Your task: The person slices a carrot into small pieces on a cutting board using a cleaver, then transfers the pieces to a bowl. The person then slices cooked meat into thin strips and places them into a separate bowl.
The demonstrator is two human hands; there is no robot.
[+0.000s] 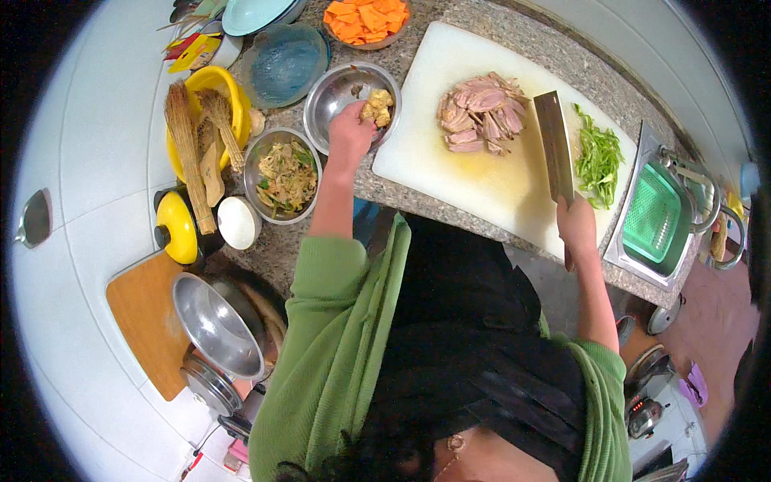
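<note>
My left hand (351,135) is over the rim of a steel bowl (330,90), its fingers closed on a pale yellow lumpy piece of food (377,108). With my right hand (576,224) I grip the handle of a cleaver (553,144). The wide blade rests over the right part of a white cutting board (415,141), between a pile of sliced cooked meat (482,111) and a heap of sliced green peppers (597,158). Whether the blade touches the board I cannot tell.
Orange slices fill a bowl (366,21) behind the board. A bowl of mixed shredded food (288,179), a white bowl (238,223) and a yellow basin (224,81) with whisk brushes stand at left. A sink with a green basket (652,211) lies at right.
</note>
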